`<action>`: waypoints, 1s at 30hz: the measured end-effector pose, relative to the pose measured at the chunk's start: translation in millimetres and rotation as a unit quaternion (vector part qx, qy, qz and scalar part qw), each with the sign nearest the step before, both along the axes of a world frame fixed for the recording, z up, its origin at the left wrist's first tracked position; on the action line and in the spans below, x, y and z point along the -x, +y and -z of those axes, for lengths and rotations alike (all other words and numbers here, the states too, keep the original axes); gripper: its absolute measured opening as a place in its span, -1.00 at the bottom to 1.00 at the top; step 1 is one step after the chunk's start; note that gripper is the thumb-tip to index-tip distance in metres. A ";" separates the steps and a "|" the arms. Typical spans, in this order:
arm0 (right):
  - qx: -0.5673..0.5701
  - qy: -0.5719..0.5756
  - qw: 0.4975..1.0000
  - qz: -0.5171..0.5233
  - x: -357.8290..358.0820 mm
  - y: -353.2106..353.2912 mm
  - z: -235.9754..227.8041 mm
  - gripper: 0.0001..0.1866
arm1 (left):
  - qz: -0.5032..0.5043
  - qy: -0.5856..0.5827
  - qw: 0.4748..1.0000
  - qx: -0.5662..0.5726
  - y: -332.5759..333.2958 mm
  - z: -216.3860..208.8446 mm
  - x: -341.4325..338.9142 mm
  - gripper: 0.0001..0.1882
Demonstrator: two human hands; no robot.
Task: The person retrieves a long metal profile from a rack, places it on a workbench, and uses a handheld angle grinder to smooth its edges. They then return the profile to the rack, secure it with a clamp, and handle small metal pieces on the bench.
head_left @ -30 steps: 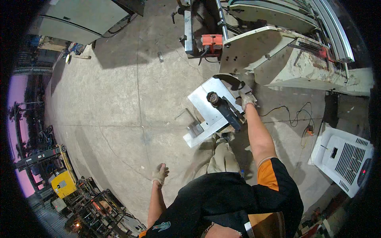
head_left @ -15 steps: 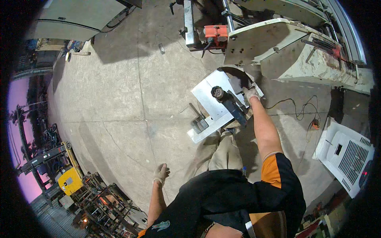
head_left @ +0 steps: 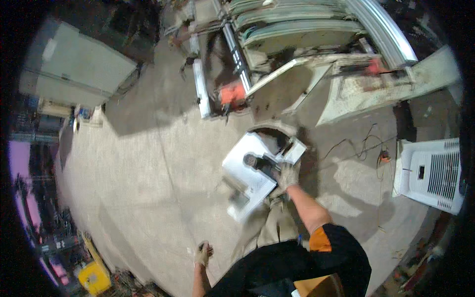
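Observation:
In front of my legs stands a machine with a flat silver-white metal plate [head_left: 247,148] on top. A black tube-shaped part [head_left: 251,160] with a round end lies across the plate. My right hand [head_left: 288,176], in a pale glove, is at the near right end of that black part. Motion smears its fingers, so its grip is unclear. A grey block-like fitting [head_left: 239,198] sits at the plate's near left, also blurred. My left hand [head_left: 203,254], gloved too, hangs away from the machine at lower left, fingers loosely bent and apart, with nothing visible in it.
Beyond the machine are a large pale metal frame [head_left: 356,94], an orange-red motor-like unit [head_left: 232,93] and a silver beam [head_left: 202,89]. At right lie a thin cable [head_left: 366,148] and a white louvred panel [head_left: 430,173]. A grey cabinet [head_left: 79,64] stands far left; yellow equipment [head_left: 94,278] is lower left.
The view has shifted, so the machine and surroundings appear lower. My right hand has moved from the plate's far right side nearer to me, beside the black part. My left hand still hangs free.

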State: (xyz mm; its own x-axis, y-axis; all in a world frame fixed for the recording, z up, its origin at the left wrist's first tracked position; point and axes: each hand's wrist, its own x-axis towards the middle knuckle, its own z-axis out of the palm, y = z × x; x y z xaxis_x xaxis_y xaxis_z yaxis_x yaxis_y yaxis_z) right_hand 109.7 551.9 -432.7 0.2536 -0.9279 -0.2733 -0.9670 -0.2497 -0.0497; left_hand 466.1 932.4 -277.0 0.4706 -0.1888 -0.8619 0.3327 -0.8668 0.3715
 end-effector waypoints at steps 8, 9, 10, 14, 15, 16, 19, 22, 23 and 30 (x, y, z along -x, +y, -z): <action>-0.078 -0.107 0.987 0.096 16.8 8.0 -23.9 -0.33 | -0.022 0.019 0.999 -0.021 23.5 47.5 -18.0 -0.46; -0.090 -0.101 0.986 0.098 22.3 8.1 -27.9 -0.33 | -0.019 0.033 0.999 -0.006 23.1 56.6 -18.8 -0.47; -0.108 -0.132 0.976 0.134 28.7 11.8 -33.1 -0.34 | -0.018 0.040 0.999 -0.004 21.0 65.6 -18.9 -0.47; -0.103 -0.148 0.959 0.219 58.4 29.3 -49.3 -0.34 | -0.008 0.051 0.999 0.012 6.5 86.0 -16.0 -0.52; -0.132 -0.145 0.953 0.230 67.7 33.9 -50.8 -0.34 | -0.008 0.052 0.999 0.016 2.2 86.3 -13.8 -0.52; -0.173 -0.141 0.944 0.245 80.3 42.2 -52.1 -0.34 | 0.005 0.043 0.999 0.016 -2.1 84.5 -11.0 -0.51; -0.182 -0.130 0.944 0.244 111.2 62.9 -47.7 -0.31 | 0.044 0.033 0.998 0.019 -14.7 73.0 0.1 -0.42; -0.256 -0.134 0.909 0.300 136.8 84.9 -42.4 -0.27 | 0.059 0.035 0.997 0.022 -25.0 62.0 12.9 -0.36; -0.261 -0.136 0.905 0.306 143.6 90.9 -41.1 -0.27 | 0.054 0.028 0.998 0.014 -27.5 59.7 16.9 -0.42; -0.292 -0.157 0.897 0.292 183.3 156.1 -16.9 -0.23 | 0.105 0.062 0.992 0.027 -16.2 50.4 35.0 -0.48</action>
State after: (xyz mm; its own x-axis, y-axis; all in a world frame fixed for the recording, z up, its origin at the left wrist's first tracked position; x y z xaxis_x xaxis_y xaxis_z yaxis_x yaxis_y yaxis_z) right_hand -73.6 708.1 -415.8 -0.0799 -0.6498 -0.7559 -0.8400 0.4522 -0.3000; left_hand 431.1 916.2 -327.4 0.3063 -0.3192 -0.8968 0.1928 -0.9018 0.3868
